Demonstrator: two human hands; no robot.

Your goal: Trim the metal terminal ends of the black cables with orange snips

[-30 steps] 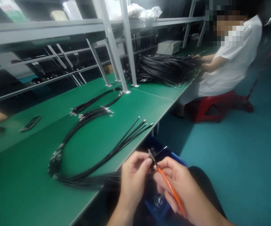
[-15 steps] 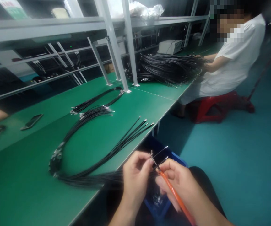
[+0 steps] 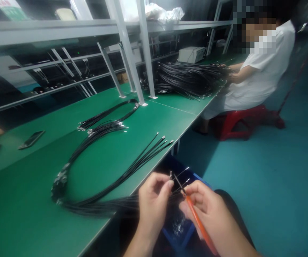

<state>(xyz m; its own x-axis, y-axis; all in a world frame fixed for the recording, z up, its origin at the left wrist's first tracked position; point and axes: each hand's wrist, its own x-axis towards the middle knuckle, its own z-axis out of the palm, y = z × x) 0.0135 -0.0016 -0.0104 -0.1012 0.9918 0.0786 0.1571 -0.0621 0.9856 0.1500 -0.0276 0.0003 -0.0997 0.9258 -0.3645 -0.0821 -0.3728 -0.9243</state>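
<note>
My left hand (image 3: 154, 200) is closed in a pinch on the end of a black cable, and a small silvery connector (image 3: 171, 175) sticks up past the fingertips. Closed around an orange-handled tool (image 3: 200, 225) with a thin dark metal tip, my right hand (image 3: 210, 207) sits just to the right. The tool's tip points at the connector, a small gap apart; its exact kind is unclear. Other metal-ended cables pass behind both hands. A long bundle of black cables (image 3: 102, 192) curves over the green table (image 3: 95, 162) and runs behind my left wrist.
Below my hands stands a blue bin (image 3: 182, 239) with small shiny pieces inside. Grey shelf posts (image 3: 147, 53) rise from the table. A large cable pile (image 3: 188, 78) lies farther along, beside a person in white (image 3: 268, 67) on a red stool (image 3: 234, 123). A phone (image 3: 32, 139) lies left.
The tool's tip has drawn slightly right and down, away from the connector. My left hand keeps its pinch. The whole view has shifted a little.
</note>
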